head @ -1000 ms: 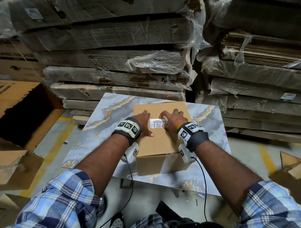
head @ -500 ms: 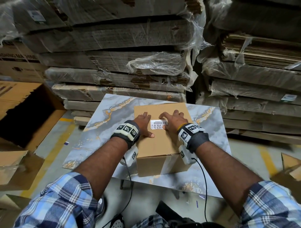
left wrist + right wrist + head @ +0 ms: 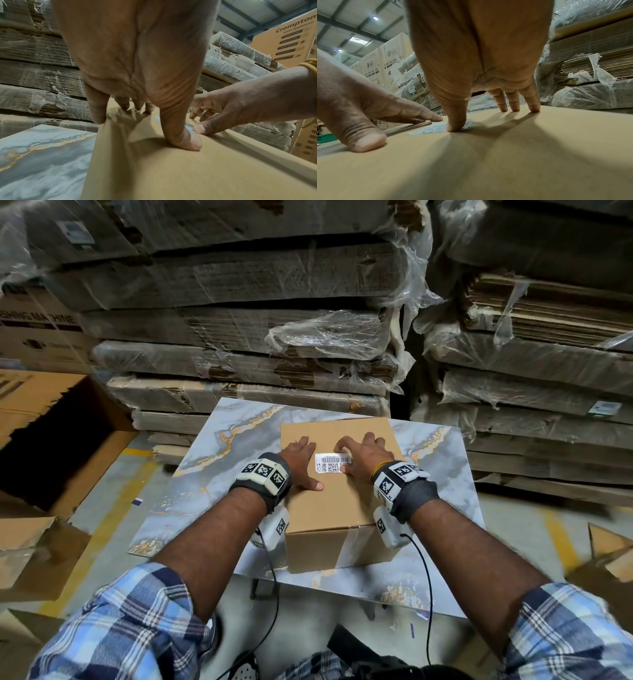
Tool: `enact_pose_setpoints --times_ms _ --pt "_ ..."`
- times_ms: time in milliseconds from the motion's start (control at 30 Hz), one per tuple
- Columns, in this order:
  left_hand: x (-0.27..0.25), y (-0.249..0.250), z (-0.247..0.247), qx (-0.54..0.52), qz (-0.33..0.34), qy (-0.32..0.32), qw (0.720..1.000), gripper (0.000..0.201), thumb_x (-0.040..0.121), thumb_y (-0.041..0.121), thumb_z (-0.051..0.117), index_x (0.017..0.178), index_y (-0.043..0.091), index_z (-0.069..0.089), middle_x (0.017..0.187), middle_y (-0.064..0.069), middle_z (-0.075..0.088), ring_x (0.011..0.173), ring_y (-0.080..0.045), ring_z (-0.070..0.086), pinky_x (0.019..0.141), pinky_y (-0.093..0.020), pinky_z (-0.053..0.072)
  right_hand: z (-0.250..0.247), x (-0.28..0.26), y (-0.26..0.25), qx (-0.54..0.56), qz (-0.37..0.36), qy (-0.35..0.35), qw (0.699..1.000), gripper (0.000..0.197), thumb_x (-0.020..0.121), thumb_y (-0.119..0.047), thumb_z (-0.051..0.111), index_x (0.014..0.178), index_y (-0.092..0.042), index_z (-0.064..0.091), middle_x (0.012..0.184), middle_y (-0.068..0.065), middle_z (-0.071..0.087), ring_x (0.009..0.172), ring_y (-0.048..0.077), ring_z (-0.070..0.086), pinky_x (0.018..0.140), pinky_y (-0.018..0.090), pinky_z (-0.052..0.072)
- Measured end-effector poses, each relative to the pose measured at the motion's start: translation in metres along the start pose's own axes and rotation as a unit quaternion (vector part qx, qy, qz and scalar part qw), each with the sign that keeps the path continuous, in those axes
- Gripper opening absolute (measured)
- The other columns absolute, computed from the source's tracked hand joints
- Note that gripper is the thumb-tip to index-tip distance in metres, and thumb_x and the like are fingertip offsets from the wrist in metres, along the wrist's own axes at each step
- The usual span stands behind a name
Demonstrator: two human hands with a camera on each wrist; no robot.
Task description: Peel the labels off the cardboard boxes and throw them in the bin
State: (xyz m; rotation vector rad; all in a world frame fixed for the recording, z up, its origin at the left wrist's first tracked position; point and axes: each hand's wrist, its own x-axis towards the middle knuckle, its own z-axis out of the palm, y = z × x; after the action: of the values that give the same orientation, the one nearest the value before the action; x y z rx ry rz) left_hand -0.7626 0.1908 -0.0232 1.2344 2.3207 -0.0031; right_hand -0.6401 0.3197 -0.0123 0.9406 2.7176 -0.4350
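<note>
A closed brown cardboard box [image 3: 339,508] stands on a marble-patterned table [image 3: 205,474]. A white barcode label [image 3: 333,463] is stuck flat on the box top. My left hand [image 3: 301,462] rests flat on the top, just left of the label, with its fingers spread and the thumb [image 3: 187,142] pressing down. My right hand [image 3: 363,453] is on the label's right side. Its thumb [image 3: 454,124] presses on the label [image 3: 429,129] at that end, and three fingertips [image 3: 515,108] touch the cardboard behind it. The index finger is hidden in the right wrist view. Neither hand holds anything.
Plastic-wrapped stacks of flattened cardboard [image 3: 239,337] rise right behind the table, with more [image 3: 531,371] on the right. A large open carton [image 3: 51,440] stands on the floor at the left. Loose cardboard pieces [image 3: 30,553] lie by it and at the right [image 3: 609,559].
Both hands have stayed on the box top beside the label. The right thumb has settled onto the label's right end. The label still lies flat.
</note>
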Motion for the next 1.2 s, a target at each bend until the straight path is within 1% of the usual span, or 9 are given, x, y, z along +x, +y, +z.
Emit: enact_pose_setpoints --times_ms 233,433,500,567,700,833,967,1100,1200 --pt "0.0001 0.0052 -0.0029 0.027 -0.003 0.021 0.999 0.109 0.079 0.049 0.078 0.157 0.013 0.011 0.166 -0.006 0.0 0.151 -0.027 0.016 0.119 -0.046 0.025 -0.0004 0.0002 0.0007 0.008 0.001 0.001 1.0 0.04 0.093 -0.041 0.064 0.129 -0.039 0.047 0.134 0.013 0.036 0.129 0.036 0.034 0.104 0.055 0.038" --pt "0.002 -0.0004 -0.0006 0.012 0.0 0.014 1.0 0.112 0.08 0.05 0.077 0.158 0.013 0.006 0.166 -0.006 -0.005 0.152 -0.026 0.008 0.122 -0.043 0.018 0.0007 0.0002 0.0007 0.014 0.002 0.004 1.0 0.035 0.093 -0.041 0.064 0.125 -0.037 0.049 0.134 0.012 0.036 0.13 0.036 0.033 0.104 0.054 0.038" --pt "0.0016 -0.0011 -0.0001 0.008 0.0 0.012 1.0 0.112 0.08 0.05 0.077 0.158 0.014 0.005 0.166 -0.005 -0.007 0.153 -0.026 0.006 0.122 -0.043 0.017 0.0007 0.0002 0.0007 0.008 0.002 0.001 1.0 0.041 0.093 -0.041 0.063 0.131 -0.039 0.046 0.136 0.013 0.035 0.13 0.037 0.033 0.105 0.055 0.038" --pt "0.0013 -0.0007 -0.0005 0.008 -0.001 0.012 1.0 0.112 0.08 0.05 0.077 0.158 0.014 0.005 0.166 -0.005 -0.007 0.153 -0.025 0.006 0.122 -0.043 0.017 0.0002 0.0003 0.0003 0.005 0.001 -0.001 1.0 0.043 0.094 -0.042 0.063 0.133 -0.04 0.045 0.136 0.013 0.035 0.131 0.037 0.032 0.105 0.056 0.038" --pt "0.0002 0.0014 -0.0016 0.013 -0.001 0.013 1.0 0.111 0.081 0.049 0.076 0.158 0.013 0.006 0.166 -0.005 -0.006 0.152 -0.026 0.008 0.122 -0.043 0.018 0.0006 0.0002 0.0007 0.013 0.003 0.005 1.0 0.032 0.094 -0.04 0.063 0.123 -0.036 0.05 0.134 0.012 0.036 0.129 0.036 0.033 0.104 0.054 0.038" --pt "-0.0001 0.0015 -0.0024 0.014 -0.002 0.01 1.0 0.111 0.08 0.049 0.076 0.158 0.013 0.006 0.166 -0.005 -0.005 0.152 -0.026 0.008 0.122 -0.043 0.018 0.0018 -0.0003 0.0015 0.009 -0.001 0.005 1.0 0.041 0.094 -0.041 0.063 0.132 -0.04 0.046 0.136 0.012 0.035 0.13 0.036 0.033 0.105 0.056 0.037" --pt "0.0002 0.0023 -0.0026 0.019 -0.002 0.012 1.0 0.11 0.08 0.05 0.076 0.158 0.014 0.007 0.166 -0.005 -0.004 0.152 -0.026 0.01 0.121 -0.044 0.02 0.0021 -0.0003 0.0018 0.015 -0.001 0.012 1.0 0.031 0.094 -0.04 0.063 0.123 -0.037 0.05 0.134 0.012 0.037 0.128 0.035 0.034 0.104 0.054 0.038" --pt "-0.0001 0.0025 -0.0028 0.019 -0.001 0.012 1.0 0.109 0.081 0.049 0.077 0.158 0.013 0.008 0.166 -0.006 -0.003 0.152 -0.026 0.01 0.121 -0.044 0.02 0.0036 -0.0004 0.0015 0.006 -0.003 0.011 1.0 0.041 0.094 -0.042 0.062 0.131 -0.042 0.045 0.135 0.012 0.036 0.129 0.036 0.034 0.104 0.055 0.038" --pt "0.001 0.0016 -0.0026 0.019 -0.004 0.009 1.0 0.11 0.08 0.049 0.077 0.158 0.013 0.007 0.166 -0.006 -0.004 0.152 -0.027 0.009 0.122 -0.044 0.02 0.0025 0.0002 0.0006 0.013 0.0 0.012 1.0 0.032 0.094 -0.041 0.063 0.123 -0.039 0.05 0.134 0.012 0.037 0.128 0.035 0.035 0.105 0.054 0.037"
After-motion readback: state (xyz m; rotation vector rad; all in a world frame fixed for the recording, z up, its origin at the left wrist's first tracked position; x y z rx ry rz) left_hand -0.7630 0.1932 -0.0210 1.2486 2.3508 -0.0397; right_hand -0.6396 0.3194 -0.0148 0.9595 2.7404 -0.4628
